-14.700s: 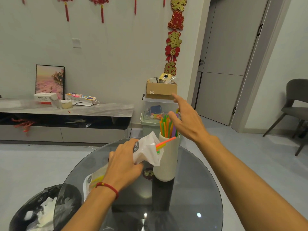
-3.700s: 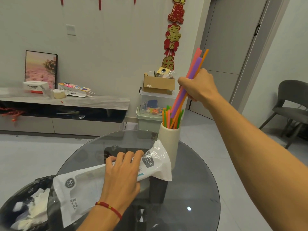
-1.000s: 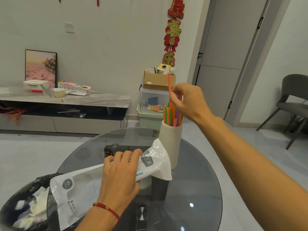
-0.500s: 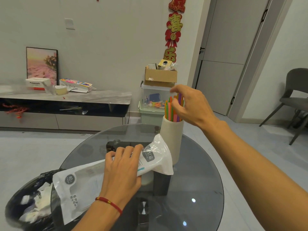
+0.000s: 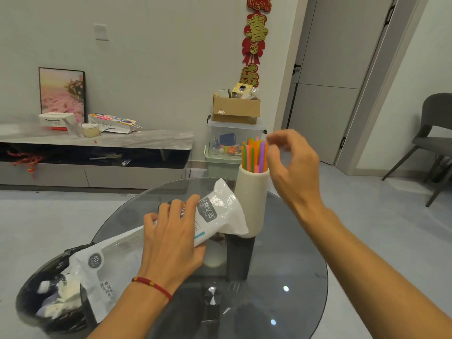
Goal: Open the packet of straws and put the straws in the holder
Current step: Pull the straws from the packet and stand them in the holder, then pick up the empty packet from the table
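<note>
Round glass worktop [image 5: 281, 260] at lower centre, white packet [image 5: 137, 248] lying on it under the left hand [image 5: 171, 243], grip clasping the packet, cream holder [image 5: 253, 204] at centre with coloured straws [image 5: 254, 155] upright inside, right hand [image 5: 293, 172] just right of the straws, grip released, fingers loosely curled

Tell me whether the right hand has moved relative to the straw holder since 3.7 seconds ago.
Yes. The right hand has come down from high above the holder to just right of the straw tops, fingers open, no straws in it.
</note>
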The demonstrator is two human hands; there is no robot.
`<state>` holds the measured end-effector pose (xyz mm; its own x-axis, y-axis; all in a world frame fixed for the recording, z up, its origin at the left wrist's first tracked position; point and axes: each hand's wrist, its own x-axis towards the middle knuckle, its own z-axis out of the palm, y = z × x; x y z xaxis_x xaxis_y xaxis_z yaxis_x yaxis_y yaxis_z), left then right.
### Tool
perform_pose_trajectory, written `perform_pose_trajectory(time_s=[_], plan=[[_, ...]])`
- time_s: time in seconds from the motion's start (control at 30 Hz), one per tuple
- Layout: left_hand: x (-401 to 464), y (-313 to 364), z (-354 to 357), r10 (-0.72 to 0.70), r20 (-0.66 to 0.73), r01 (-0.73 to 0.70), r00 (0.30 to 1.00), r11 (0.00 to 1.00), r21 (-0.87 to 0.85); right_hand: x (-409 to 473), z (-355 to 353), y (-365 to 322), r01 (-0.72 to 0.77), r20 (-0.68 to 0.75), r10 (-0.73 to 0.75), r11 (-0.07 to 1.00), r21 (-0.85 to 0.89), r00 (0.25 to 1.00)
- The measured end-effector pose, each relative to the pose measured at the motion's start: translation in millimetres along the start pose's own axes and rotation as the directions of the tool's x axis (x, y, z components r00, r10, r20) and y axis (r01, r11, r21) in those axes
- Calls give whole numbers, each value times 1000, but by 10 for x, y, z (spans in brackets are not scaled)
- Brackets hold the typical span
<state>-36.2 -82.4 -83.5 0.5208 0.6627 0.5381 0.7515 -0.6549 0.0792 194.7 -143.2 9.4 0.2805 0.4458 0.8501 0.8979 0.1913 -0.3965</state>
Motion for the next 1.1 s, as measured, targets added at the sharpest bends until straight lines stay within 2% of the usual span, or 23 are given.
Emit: perform_pose_trajectory(time_s=[0.03,0.07,0.1,0.17,0.2,0.23,0.3,0.37,0.47,0.53,0.6,0.7,0.73,0.8,0.83,0.9,0.97,1.03,1.1], plan=[[-1,-21,-13,3,-6,-3,1000,1000,-2,-207,-18,-61,-72,-19,73,996,49,997],[-2,-27,-23,6,-12,-6,1000,1000,-7,-424,-20,-104,-181,55,176,978,100,983],[3,-24,-37,10,-23,-10,1000,1000,-14,-606,-7,-158,-327,209,294,934,145,933],[-13,2,-58,29,-35,-30,999,999,-29,-881,63,-249,-608,555,414,761,224,722],[-14,12,-59,46,-34,-48,998,998,-37,-959,118,-252,-685,639,406,676,272,654],[-28,20,-70,67,-33,-68,997,997,-42,-1014,154,-245,-717,651,409,623,313,639],[-42,0,-95,104,-12,-105,995,993,-59,-1022,177,-228,-707,587,442,611,356,678],[-50,-65,-131,122,46,-116,992,988,-106,-1012,159,-187,-663,539,434,657,358,722],[-29,-276,-170,96,142,-57,985,965,-256,-988,117,-127,-634,512,420,679,370,749],[-51,-495,-175,72,205,30,976,890,-455,-969,104,-97,-646,509,428,649,402,747],[-110,-680,-168,35,299,169,954,761,-627,-967,143,-89,-655,544,409,643,397,732],[-181,-869,-162,-76,367,330,927,632,-702,-1009,318,-114,-669,569,411,643,372,712],[-199,-930,-164,-103,384,367,917,596,-715,-1024,405,-142,-702,575,438,597,389,691],[-230,-1041,-176,-147,393,408,908,529,-744,-1056,586,-215,-799,649,471,421,430,598],[-269,-1132,-193,-184,391,429,902,493,-757,-1077,716,-287,-848,727,440,331,414,527],[-330,-1250,-215,-251,401,471,881,390,-792,-1140,946,-454,-911,858,326,258,322,396],[-412,-1425,-259,-321,430,517,844,270,-813,-1222,1261,-704,-919,906,248,291,268,343],[-480,-1619,-319,-375,474,566,796,186,-803,-1260,1533,-921,-892,896,245,364,269,371],[-595,-1891,-384,-396,520,610,757,143,-780,-1251,1779,-1107,-863,879,264,432,261,398]])
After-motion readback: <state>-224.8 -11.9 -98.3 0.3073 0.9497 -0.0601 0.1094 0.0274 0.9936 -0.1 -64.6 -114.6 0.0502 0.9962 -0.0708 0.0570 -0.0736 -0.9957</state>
